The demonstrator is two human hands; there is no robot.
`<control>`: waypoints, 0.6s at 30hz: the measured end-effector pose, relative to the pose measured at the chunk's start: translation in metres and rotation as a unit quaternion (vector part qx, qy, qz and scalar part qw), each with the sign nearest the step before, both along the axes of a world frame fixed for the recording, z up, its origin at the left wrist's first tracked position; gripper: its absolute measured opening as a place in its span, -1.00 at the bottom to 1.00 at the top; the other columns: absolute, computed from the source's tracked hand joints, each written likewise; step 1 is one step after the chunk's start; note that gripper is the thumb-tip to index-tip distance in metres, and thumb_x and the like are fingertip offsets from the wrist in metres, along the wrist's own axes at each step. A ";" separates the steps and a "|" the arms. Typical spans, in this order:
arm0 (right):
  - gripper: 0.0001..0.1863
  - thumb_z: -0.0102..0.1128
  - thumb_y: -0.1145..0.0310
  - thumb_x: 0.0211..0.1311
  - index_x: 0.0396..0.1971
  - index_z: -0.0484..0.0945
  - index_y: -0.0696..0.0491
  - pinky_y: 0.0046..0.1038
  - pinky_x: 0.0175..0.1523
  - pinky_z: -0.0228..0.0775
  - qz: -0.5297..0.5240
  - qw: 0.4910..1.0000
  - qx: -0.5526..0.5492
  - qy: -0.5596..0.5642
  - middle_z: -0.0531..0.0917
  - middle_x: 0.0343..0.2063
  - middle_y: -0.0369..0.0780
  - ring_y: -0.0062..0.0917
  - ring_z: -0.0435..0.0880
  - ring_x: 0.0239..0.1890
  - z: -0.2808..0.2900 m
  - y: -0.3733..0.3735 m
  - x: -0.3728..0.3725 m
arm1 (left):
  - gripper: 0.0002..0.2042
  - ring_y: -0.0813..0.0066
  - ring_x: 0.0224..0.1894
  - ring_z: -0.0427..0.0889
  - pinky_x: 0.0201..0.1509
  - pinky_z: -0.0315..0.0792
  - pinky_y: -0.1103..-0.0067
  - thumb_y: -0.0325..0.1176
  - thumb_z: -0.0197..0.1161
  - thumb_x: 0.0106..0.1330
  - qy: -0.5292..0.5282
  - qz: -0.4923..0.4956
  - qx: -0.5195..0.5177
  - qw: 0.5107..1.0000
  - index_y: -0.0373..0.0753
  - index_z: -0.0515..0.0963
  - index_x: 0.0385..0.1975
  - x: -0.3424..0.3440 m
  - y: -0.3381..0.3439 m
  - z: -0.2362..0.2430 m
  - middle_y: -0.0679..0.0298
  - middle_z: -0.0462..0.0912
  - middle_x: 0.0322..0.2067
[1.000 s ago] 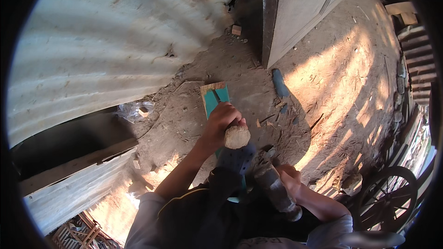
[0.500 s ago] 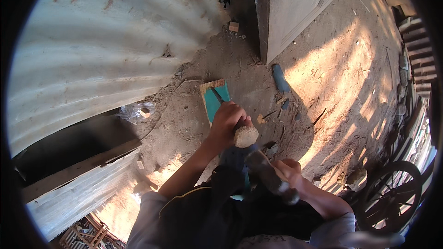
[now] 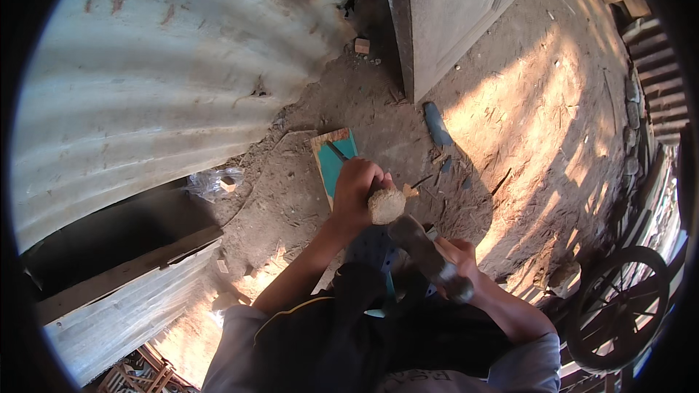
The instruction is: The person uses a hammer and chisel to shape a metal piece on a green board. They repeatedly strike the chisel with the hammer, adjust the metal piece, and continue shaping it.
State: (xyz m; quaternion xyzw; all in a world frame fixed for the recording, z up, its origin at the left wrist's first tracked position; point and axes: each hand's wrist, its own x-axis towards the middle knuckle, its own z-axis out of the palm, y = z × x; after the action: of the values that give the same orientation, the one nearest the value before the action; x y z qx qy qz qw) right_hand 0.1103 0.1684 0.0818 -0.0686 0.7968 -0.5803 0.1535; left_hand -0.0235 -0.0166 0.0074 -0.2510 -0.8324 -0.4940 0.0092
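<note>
At 10 o'clock on my feed, the metal sheet (image 3: 160, 80) fills the edge. Under it, between 8 and 9, a plank-fronted recess (image 3: 124, 233) opens, too dark for me to make out any contents. Just right of that, at 9, lies a crumpled clear bag (image 3: 206, 183) with a small wood block (image 3: 228, 185) at its right end; I can't tell whether the block is inside or on top.

Near centre, toward 11, the green board (image 3: 329, 173) lies on the floor (image 3: 280, 182), its far end bare wood. The left hand (image 3: 356, 188) is closed around the chisel (image 3: 386, 207), its blade over that far end and its pale, frayed butt facing up at me. The chisel slants more than a second ago: the butt has swung from the fist's 5 o'clock to about its 4.

Between 4 and 5, the hammer (image 3: 428, 255) has come up from low over the lap since then. Its head now sits just beside the butt; I can't tell whether they touch. The right hand (image 3: 459, 256) grips its handle.

Up at 1 o'clock stands a door (image 3: 455, 22); out at 4, a spoked wheel (image 3: 578, 309).
</note>
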 end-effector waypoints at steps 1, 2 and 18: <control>-0.36 -0.13 -0.22 0.27 -0.26 0.44 0.19 -0.11 -0.31 0.35 -0.014 1.000 0.000 -0.027 0.51 -0.49 0.01 0.04 0.52 -0.46 -0.011 0.000 0.005 | -0.83 0.22 -0.47 0.42 -0.39 0.32 0.41 -0.54 0.28 0.07 -0.007 0.007 0.009 1.000 -0.26 0.37 -0.52 0.001 0.003 0.003 0.16 0.41 -0.53; -0.36 -0.14 -0.22 0.28 -0.26 0.44 0.19 -0.12 -0.33 0.36 -0.028 0.998 0.000 -0.054 0.51 -0.50 0.00 0.03 0.52 -0.47 -0.022 0.000 0.009 | -0.82 0.23 -0.47 0.42 -0.38 0.32 0.41 -0.54 0.28 0.07 -0.015 0.014 0.017 1.000 -0.26 0.37 -0.52 0.003 0.006 0.004 0.17 0.41 -0.53; -0.79 0.14 0.39 0.04 -0.32 0.53 0.16 -0.23 -0.43 0.38 -0.056 0.998 -0.009 0.006 0.52 -0.63 -0.11 -0.11 0.54 -0.58 -0.003 -0.004 -0.011 | -0.80 0.20 -0.42 0.44 -0.34 0.32 0.39 -0.52 0.30 0.05 -0.019 -0.003 -0.015 1.000 -0.23 0.35 -0.55 -0.001 0.002 0.008 0.18 0.42 -0.54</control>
State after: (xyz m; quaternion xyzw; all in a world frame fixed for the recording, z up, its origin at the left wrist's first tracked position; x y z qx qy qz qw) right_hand 0.0988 0.1641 0.0790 -0.0282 0.7954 -0.5944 0.1152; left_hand -0.0240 -0.0145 0.0159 -0.2444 -0.8390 -0.4861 -0.0123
